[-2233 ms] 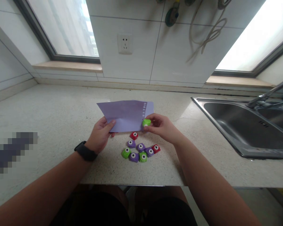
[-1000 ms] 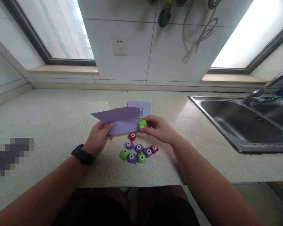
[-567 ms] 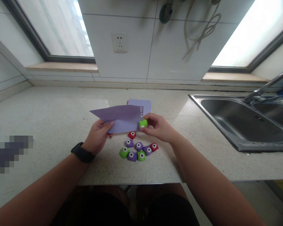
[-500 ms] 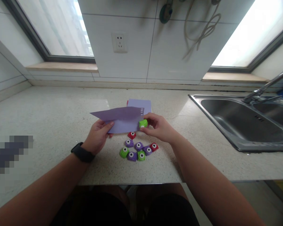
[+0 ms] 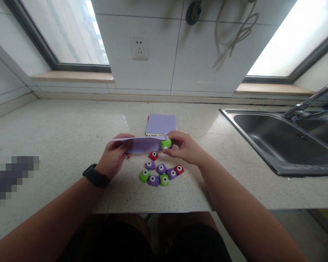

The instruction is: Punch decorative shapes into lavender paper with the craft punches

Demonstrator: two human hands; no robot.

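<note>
My left hand [image 5: 115, 157] pinches the left part of a purple paper sheet [image 5: 142, 144], held nearly flat above the counter. My right hand [image 5: 183, 147] grips a small green craft punch [image 5: 166, 143] clamped on the sheet's right edge, where a row of punched holes shows. Below the sheet lie several small punches: a red one [image 5: 153, 155], purple ones [image 5: 161, 169], green ones [image 5: 144, 176] and another red one [image 5: 179, 169]. A stack of purple paper [image 5: 161, 124] lies just behind my hands.
The speckled stone counter [image 5: 57, 134] runs to its front edge near my lap. A steel sink [image 5: 278, 140] with a tap [image 5: 308, 102] is at the right. A wall socket [image 5: 138, 48] and hanging cord [image 5: 235, 32] are behind. A black watch [image 5: 96, 175] is on my left wrist.
The sheet has tipped from facing me to nearly flat, uncovering the paper stack behind it. The green punch has stayed on the sheet's right edge in my right hand.
</note>
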